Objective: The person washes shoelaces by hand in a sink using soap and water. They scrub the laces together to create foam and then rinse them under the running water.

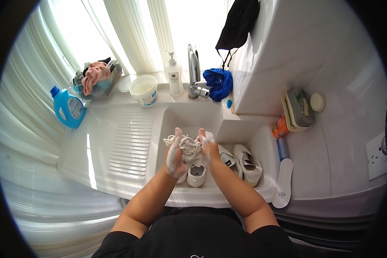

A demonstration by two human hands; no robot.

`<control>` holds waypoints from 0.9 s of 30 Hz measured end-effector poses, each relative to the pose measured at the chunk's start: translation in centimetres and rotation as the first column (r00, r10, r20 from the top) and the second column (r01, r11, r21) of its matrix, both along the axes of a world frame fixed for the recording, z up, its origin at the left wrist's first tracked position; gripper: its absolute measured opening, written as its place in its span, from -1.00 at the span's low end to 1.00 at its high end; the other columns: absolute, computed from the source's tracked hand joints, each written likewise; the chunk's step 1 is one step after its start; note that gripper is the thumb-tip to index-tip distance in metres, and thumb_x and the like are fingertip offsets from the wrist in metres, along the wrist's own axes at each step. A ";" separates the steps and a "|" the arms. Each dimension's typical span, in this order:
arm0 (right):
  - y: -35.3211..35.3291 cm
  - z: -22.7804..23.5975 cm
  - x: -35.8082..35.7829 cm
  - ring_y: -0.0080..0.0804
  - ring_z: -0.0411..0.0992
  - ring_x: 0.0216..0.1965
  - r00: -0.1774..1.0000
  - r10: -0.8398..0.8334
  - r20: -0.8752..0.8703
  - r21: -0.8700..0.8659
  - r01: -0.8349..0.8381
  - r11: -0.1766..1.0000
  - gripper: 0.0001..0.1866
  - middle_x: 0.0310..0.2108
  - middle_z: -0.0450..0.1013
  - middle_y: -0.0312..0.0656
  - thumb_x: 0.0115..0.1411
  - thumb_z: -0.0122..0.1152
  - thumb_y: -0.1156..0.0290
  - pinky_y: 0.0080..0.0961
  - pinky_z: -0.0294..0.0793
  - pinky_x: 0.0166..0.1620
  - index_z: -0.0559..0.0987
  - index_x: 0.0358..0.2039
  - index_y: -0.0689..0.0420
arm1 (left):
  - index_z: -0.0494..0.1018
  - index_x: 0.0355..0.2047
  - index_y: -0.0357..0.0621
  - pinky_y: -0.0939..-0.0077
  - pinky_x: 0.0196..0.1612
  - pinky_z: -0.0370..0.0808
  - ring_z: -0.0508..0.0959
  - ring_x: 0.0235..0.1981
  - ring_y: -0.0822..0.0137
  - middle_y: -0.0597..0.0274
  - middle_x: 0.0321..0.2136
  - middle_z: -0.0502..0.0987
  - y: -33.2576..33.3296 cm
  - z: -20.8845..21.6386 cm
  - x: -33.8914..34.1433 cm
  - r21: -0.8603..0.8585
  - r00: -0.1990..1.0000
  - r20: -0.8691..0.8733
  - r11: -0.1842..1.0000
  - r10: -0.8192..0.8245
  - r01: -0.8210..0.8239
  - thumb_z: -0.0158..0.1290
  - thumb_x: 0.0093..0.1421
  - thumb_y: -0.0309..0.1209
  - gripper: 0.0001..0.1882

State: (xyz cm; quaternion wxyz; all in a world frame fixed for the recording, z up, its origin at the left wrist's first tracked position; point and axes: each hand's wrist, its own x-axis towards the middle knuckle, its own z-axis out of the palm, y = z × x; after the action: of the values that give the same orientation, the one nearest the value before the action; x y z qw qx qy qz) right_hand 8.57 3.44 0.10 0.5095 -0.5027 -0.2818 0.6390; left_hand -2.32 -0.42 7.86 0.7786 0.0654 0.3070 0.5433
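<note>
Over the laundry sink, a tangled bunch of white shoelaces is held between my two soapy hands. My left hand presses it from the left, palm inward and thumb up, with foam down its side. From the other side my right hand grips the bunch, its fingers partly hidden by lather. Directly beneath them a white shoe stands in the basin, with part of another beside it. Two more white shoes lie to the right of my right forearm.
A ribbed washboard lies left of the basin. Behind are a blue detergent bottle, clothes bin, white tub, pump bottle, faucet and blue cloth. An insole and brush box sit right.
</note>
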 end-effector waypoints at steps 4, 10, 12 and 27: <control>-1.1 0.0 1.0 -0.47 0.24 -0.60 0.970 0.080 -0.231 -0.362 -0.162 0.918 -0.46 -0.53 0.35 -0.28 0.21 -0.24 -0.22 -0.52 0.22 -0.54 0.33 -0.17 0.02 | 0.32 -0.47 -0.03 0.37 -0.32 0.52 0.50 -0.43 0.35 0.29 -0.50 0.45 0.8 -0.2 -1.9 0.121 0.995 0.056 0.989 0.082 -0.089 -0.09 0.22 0.00 -0.64; -3.6 2.4 0.7 -0.39 0.39 -0.40 0.780 0.380 -0.497 -0.086 -0.480 0.873 -0.21 -0.32 0.44 -0.16 0.16 -0.49 -0.35 -0.45 0.40 -0.36 0.32 0.03 0.08 | 0.36 -0.50 -0.07 0.48 -0.35 0.49 0.50 -0.42 0.41 0.28 -0.47 0.46 0.0 -1.7 -0.9 0.274 0.989 -0.064 0.955 0.132 -0.110 -0.05 0.25 -0.18 -0.72; -3.2 5.1 0.7 -0.40 0.42 -0.41 0.805 0.271 -0.528 -0.060 -0.353 0.934 -0.28 -0.35 0.45 -0.16 0.22 -0.43 -0.27 -0.45 0.43 -0.26 0.40 -0.06 0.14 | 0.37 -0.49 -0.11 0.53 -0.36 0.48 0.50 -0.40 0.45 0.26 -0.44 0.48 -0.6 -1.2 -0.1 0.305 0.940 -0.284 0.947 0.191 -0.100 -0.06 0.26 -0.22 -0.73; -4.3 4.4 -2.2 -0.06 0.46 -0.45 0.762 -0.400 0.509 0.840 -0.340 0.423 -0.87 -0.48 0.47 -0.03 -0.10 0.21 0.42 -0.33 0.39 -0.44 0.50 -0.53 0.18 | 0.31 -0.06 -0.10 0.49 -0.04 0.39 0.43 -0.12 0.42 0.31 -0.13 0.42 -1.1 -6.4 -1.2 0.454 0.958 0.071 0.864 -0.277 0.217 -0.34 0.32 -0.01 -0.53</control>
State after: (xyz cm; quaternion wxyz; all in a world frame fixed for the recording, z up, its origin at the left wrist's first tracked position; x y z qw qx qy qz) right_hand 6.35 -0.86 4.47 0.5776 -0.3392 -0.7257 0.1575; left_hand -3.56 -1.54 1.50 0.8252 0.2427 0.1120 0.4975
